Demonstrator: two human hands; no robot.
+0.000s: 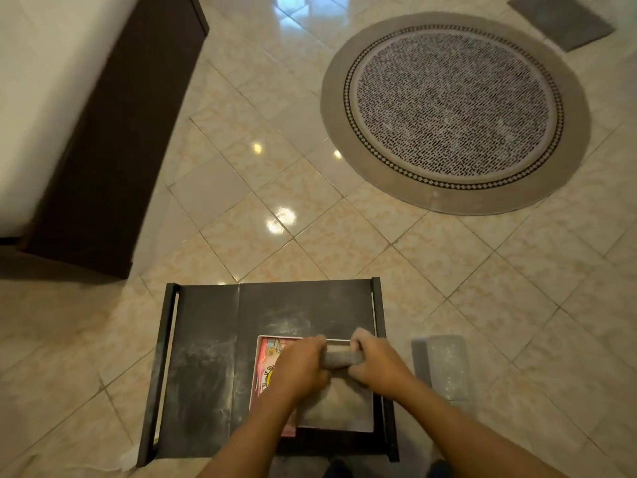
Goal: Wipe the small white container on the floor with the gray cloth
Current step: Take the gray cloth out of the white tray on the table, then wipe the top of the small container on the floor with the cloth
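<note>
Both of my hands grip the gray cloth [343,360] above a low dark table [203,357]. My left hand [300,367] holds its left end and my right hand [375,360] its right end. The cloth's top edge is bunched between them, and the rest hangs down over a pink picture-printed item [267,370] lying on the table. The small white container [443,365], rectangular and pale, stands on the floor tiles just right of the table. Neither hand touches it.
A round patterned rug [455,112] lies on the glossy tiled floor ahead to the right. A dark furniture side panel [103,150] with a white top runs along the left. A gray mat [562,19] sits at the far top right.
</note>
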